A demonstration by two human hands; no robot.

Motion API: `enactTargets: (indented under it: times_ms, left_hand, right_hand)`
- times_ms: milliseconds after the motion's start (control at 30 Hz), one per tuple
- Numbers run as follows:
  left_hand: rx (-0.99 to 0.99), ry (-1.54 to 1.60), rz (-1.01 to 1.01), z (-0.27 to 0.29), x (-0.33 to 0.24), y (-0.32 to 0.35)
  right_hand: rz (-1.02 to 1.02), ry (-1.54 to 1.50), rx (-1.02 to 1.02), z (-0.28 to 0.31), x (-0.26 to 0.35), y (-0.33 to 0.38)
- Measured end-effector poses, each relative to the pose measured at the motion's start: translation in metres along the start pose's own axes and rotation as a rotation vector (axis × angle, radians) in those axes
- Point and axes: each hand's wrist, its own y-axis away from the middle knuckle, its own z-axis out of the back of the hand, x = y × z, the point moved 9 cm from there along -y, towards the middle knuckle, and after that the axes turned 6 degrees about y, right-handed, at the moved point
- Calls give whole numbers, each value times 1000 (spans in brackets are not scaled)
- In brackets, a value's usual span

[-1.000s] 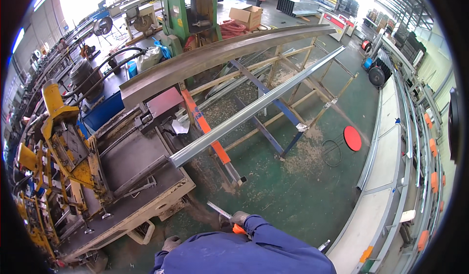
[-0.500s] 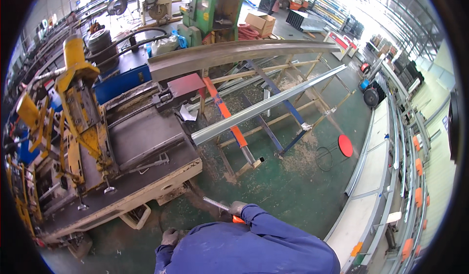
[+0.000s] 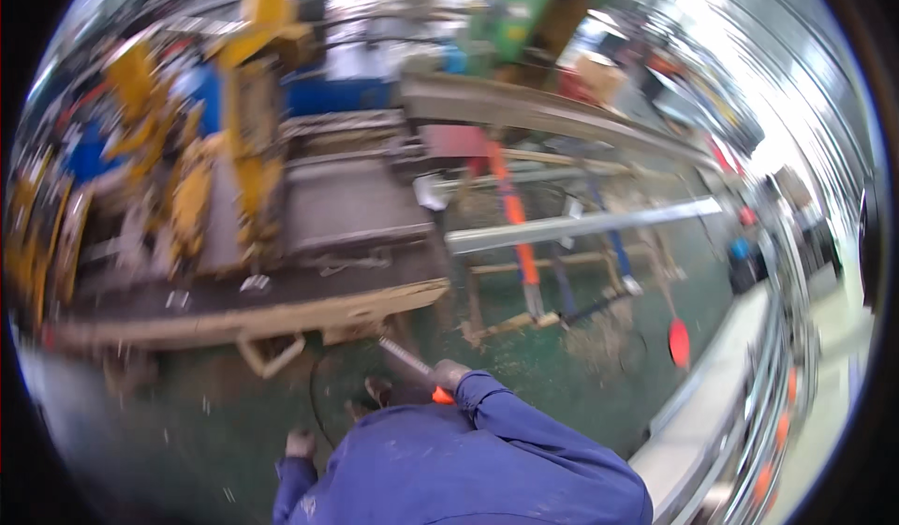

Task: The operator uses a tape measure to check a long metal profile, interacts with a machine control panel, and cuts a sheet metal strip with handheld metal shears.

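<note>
My right hand (image 3: 450, 373), in a grey glove at the end of a blue sleeve, is closed around a tool with an orange grip (image 3: 442, 396) and a grey metal shaft (image 3: 403, 357). The shaft points up and left toward the corner of the machine bed (image 3: 375, 302). Low beside my body hangs my left hand (image 3: 300, 443), small and blurred. Nothing shows in it, and its fingers cannot be made out.
A yellow machine (image 3: 234, 141) stands on the grey bed at left. A long metal profile (image 3: 581, 225) lies across orange and blue stands (image 3: 517, 235). On the green floor are shavings (image 3: 599, 338) and a red disc (image 3: 679, 340). White rails (image 3: 740, 384) run along the right.
The view has swung, so the machine bed now sits in the middle and the picture is blurred. My right hand still holds the orange-gripped tool. My left hand stays low.
</note>
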Motion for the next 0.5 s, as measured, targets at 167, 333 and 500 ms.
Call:
enactTargets:
  times_ms: [167, 333, 500]
  left_hand:
    - [-85, 282, 117, 46, -79, 46]
    - [-162, 168, 260, 69, -55, 79]
    - [-371, 349, 351, 45, 76, 83]
  right_hand:
    - [139, 74, 134, -47, 43, -65]
    - [299, 453, 184, -92, 79, -128]
    - [383, 397, 122, -68, 135, -79]
